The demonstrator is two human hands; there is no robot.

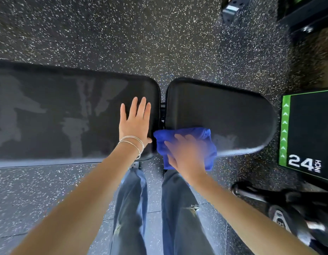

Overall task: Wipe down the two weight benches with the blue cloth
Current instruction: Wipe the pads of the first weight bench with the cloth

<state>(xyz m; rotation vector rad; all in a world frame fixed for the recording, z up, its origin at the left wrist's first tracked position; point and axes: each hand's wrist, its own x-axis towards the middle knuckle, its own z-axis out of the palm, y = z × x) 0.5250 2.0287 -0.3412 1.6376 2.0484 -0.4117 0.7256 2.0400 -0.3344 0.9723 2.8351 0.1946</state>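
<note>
Jeans [130, 208] nearest; right hand [185, 155] presses soft, limp blue cloth [201, 134], best bunched under the palm, on the slick right pad [223, 111]; finger curl too blurred to tell; left hand [134, 124] lies flat, fingers straight, on the left pad [58, 111].

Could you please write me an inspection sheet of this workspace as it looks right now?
Surface: long pad, black, streaked with damp patches; short pad to its right, black, one damp patch beside the blue cloth.
Job's things: blue cloth bunched on the short pad's near left corner, hanging over the edge.
Clutter: nothing seen.
Hands: left hand flat on the long pad's right end, bracelets at the wrist; right hand pressing on the blue cloth, blurred.
Cables: nothing seen.
Surroundings: speckled floor; black box marked 24 INCH at right; dumbbells lower right.
</note>
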